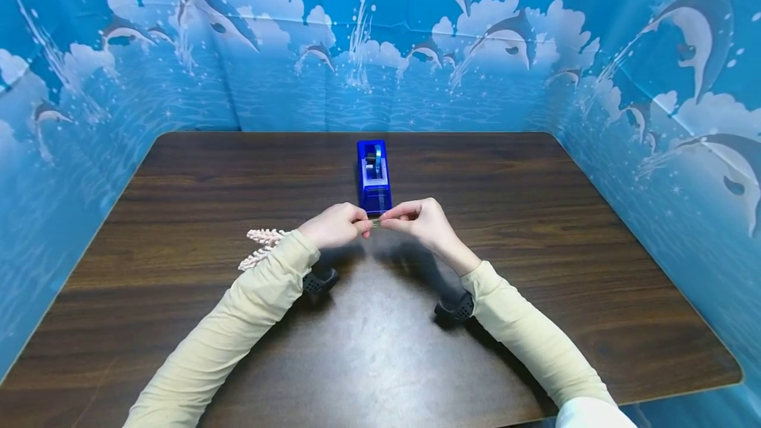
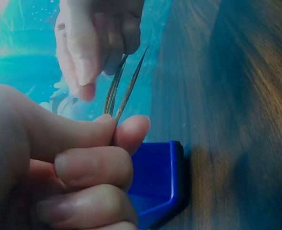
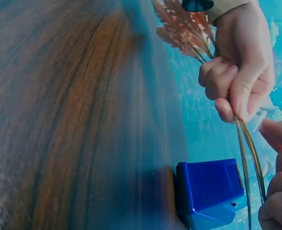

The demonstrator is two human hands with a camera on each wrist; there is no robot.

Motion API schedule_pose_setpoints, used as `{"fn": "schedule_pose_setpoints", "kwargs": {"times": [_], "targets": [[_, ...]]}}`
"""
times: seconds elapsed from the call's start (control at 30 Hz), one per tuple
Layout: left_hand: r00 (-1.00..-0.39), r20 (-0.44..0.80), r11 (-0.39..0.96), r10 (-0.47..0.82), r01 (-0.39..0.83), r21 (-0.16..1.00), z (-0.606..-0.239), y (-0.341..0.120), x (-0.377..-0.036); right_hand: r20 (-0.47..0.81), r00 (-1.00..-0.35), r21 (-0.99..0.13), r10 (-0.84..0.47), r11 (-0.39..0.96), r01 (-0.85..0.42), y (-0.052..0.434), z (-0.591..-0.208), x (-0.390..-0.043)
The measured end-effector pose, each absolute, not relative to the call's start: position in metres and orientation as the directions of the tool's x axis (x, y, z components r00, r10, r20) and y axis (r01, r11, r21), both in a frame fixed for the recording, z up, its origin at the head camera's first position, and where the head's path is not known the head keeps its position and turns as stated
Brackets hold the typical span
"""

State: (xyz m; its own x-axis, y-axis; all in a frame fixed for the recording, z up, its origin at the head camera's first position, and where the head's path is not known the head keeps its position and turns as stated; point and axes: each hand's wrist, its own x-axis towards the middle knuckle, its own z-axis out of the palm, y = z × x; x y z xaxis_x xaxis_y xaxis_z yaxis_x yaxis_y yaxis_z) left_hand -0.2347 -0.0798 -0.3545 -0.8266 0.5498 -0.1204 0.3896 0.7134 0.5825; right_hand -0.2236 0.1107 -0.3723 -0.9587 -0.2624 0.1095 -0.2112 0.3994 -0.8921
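Observation:
Both hands meet over the middle of the table, just in front of a blue tape dispenser [image 1: 374,174]. My left hand [image 1: 337,224] pinches a small bundle of thin dried stems [image 2: 122,86] between thumb and forefinger. The pale feathery flower heads [image 1: 261,248] stick out behind its wrist to the left. My right hand [image 1: 414,218] pinches the stems' free ends with curled fingers [image 2: 85,52]. In the right wrist view the stems [image 3: 247,153] run from the left hand [image 3: 239,76] down to the right fingertips [image 3: 277,187], beside the dispenser [image 3: 208,191].
The dark wooden table [image 1: 535,216] has rounded corners and is walled on three sides by a blue dolphin-print backdrop [image 1: 416,51]. The dispenser [image 2: 157,177] stands lengthwise, its cutter end towards the hands. Black wrist straps [image 1: 454,307] show under both sleeves.

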Motion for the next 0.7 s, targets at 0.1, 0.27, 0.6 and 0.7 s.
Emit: {"fn": "schedule_pose_setpoints", "kwargs": {"times": [0.1, 0.27, 0.6, 0.7], "targets": [[-0.822, -0.140, 0.700, 0.553, 0.367, 0.613, -0.353, -0.080, -0.236, 0.125, -0.954, -0.866, -0.272, 0.440, -0.238, 0.111, -0.372, -0.224], [-0.806, -0.169, 0.675, 0.568, 0.338, 0.656, -0.352, -0.080, -0.237, 0.179, -0.947, -0.809, -0.268, 0.507, -0.297, 0.109, -0.373, -0.224], [-0.787, -0.255, 0.578, 0.562, 0.153, 0.802, -0.351, -0.081, -0.238, 0.553, -0.782, -0.520, -0.289, 0.613, -0.594, 0.103, -0.383, -0.220], [-0.775, -0.291, 0.538, 0.562, 0.076, 0.839, -0.353, -0.081, -0.238, 0.628, -0.723, -0.414, -0.289, 0.662, -0.625, 0.102, -0.384, -0.218]]}}
